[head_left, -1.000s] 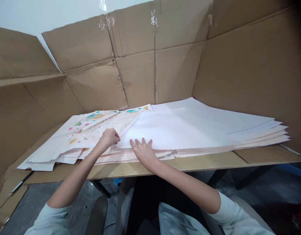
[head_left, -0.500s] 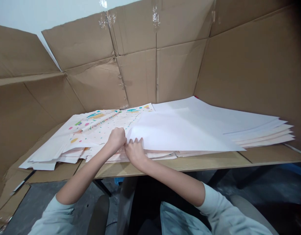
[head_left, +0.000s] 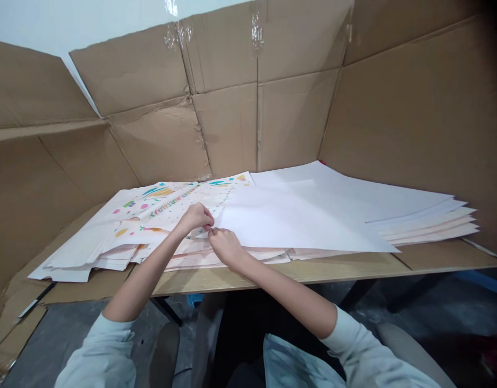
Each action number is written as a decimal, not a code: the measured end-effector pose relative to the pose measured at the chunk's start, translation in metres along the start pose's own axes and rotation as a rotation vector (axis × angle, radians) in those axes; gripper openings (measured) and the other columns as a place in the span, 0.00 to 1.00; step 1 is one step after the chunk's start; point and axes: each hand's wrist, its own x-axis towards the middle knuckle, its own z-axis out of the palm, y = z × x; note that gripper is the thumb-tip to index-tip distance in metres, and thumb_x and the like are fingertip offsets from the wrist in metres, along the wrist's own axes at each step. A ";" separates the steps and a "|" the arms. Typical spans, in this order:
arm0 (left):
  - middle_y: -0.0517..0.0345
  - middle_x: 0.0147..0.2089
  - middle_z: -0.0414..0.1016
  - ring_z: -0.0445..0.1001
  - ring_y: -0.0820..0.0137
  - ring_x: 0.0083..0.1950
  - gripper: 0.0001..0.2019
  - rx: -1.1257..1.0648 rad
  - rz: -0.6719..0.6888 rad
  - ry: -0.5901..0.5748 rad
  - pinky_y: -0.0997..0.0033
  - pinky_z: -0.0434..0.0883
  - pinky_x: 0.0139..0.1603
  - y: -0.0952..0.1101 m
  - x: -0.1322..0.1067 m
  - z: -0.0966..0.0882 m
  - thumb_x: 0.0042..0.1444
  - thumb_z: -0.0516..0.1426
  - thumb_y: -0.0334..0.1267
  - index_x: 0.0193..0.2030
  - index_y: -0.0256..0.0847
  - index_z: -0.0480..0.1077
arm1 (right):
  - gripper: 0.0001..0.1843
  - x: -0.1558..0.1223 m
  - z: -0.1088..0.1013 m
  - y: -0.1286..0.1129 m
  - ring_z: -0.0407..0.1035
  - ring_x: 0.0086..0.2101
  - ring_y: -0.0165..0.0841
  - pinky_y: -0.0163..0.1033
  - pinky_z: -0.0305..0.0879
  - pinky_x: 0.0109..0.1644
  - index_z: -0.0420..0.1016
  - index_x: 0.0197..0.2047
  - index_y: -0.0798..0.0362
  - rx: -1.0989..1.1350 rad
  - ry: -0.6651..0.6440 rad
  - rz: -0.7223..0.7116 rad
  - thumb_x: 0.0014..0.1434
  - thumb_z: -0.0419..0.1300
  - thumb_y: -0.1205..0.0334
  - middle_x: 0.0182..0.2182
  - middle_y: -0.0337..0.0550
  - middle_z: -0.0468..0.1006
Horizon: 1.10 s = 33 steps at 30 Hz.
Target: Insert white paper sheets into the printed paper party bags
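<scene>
A large white paper sheet (head_left: pixel 297 221) lies slightly raised on top of a wide stack of paper sheets (head_left: pixel 426 229). Its left corner sits between my hands. My left hand (head_left: pixel 197 217) pinches near that corner, and my right hand (head_left: pixel 226 247) pinches just below it, with the fingertips of both almost meeting. To the left, printed sheets with coloured shapes and lettering (head_left: pixel 163 207) spread out under and beside the white sheet. The lower layers of the stack show a pale pink edge.
Flattened brown cardboard (head_left: pixel 232 129) lines the back and sides of the wooden table (head_left: pixel 273 279). A dark marker (head_left: pixel 37 300) lies on cardboard at the lower left. A crumpled plastic bag (head_left: pixel 297 364) lies below the table edge, near a grey floor.
My hands have come closer together and higher up the stack since the earliest frame. They have taken hold of the white sheet's corner, which now lies lifted off the sheets below it.
</scene>
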 end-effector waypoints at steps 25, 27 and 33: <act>0.52 0.24 0.73 0.70 0.71 0.30 0.11 0.319 -0.025 0.156 0.78 0.64 0.30 0.020 -0.003 0.027 0.39 0.52 0.30 0.28 0.34 0.74 | 0.16 -0.046 -0.015 0.033 0.64 0.38 0.40 0.41 0.61 0.36 0.65 0.46 0.64 -0.184 -0.073 0.119 0.57 0.43 0.74 0.37 0.54 0.69; 0.51 0.25 0.73 0.71 0.71 0.30 0.11 0.332 -0.026 0.175 0.78 0.64 0.31 0.019 -0.001 0.031 0.39 0.53 0.31 0.29 0.34 0.74 | 0.17 -0.042 -0.009 0.027 0.63 0.40 0.40 0.41 0.61 0.37 0.65 0.47 0.64 -0.191 -0.053 0.120 0.57 0.43 0.74 0.38 0.55 0.69; 0.46 0.33 0.73 0.71 0.65 0.36 0.13 0.416 -0.076 0.159 0.73 0.66 0.33 0.011 0.003 0.035 0.40 0.53 0.32 0.35 0.34 0.73 | 0.18 -0.054 -0.010 0.036 0.61 0.45 0.38 0.42 0.60 0.45 0.65 0.49 0.60 -0.167 0.000 0.129 0.58 0.44 0.72 0.44 0.52 0.68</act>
